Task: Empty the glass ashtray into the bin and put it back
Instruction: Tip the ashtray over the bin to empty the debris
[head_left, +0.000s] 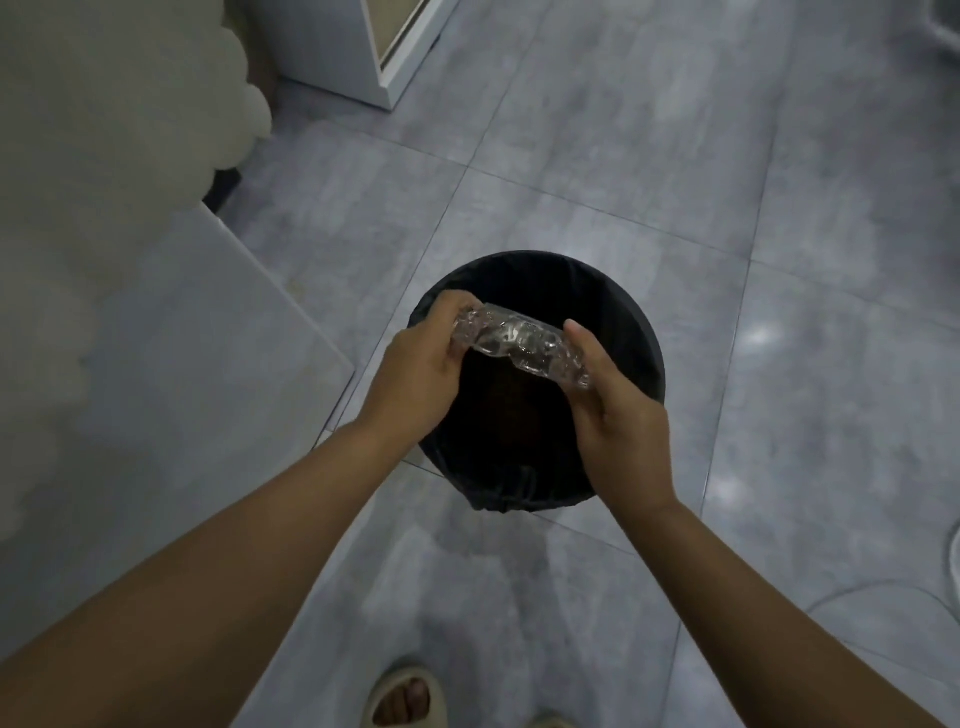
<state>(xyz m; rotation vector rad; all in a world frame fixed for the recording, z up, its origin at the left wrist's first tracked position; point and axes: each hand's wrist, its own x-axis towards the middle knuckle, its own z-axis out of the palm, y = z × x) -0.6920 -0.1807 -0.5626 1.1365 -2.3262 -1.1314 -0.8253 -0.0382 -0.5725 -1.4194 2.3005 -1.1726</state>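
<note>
The clear glass ashtray (522, 345) hangs tipped on its edge over the open mouth of a round black bin (631, 332) lined with a black bag. My left hand (415, 374) grips its left end. My right hand (618, 410) holds its right end, thumb on the near rim. Both hands are above the bin's opening. The inside of the bin is dark and its contents cannot be made out.
Grey floor tiles (779, 441) surround the bin. A pale table or counter corner (171, 338) lies close on the left, with a white cabinet (358, 57) further back. My sandalled foot (402, 699) stands at the bottom edge. A thin cable (883, 590) runs at the lower right.
</note>
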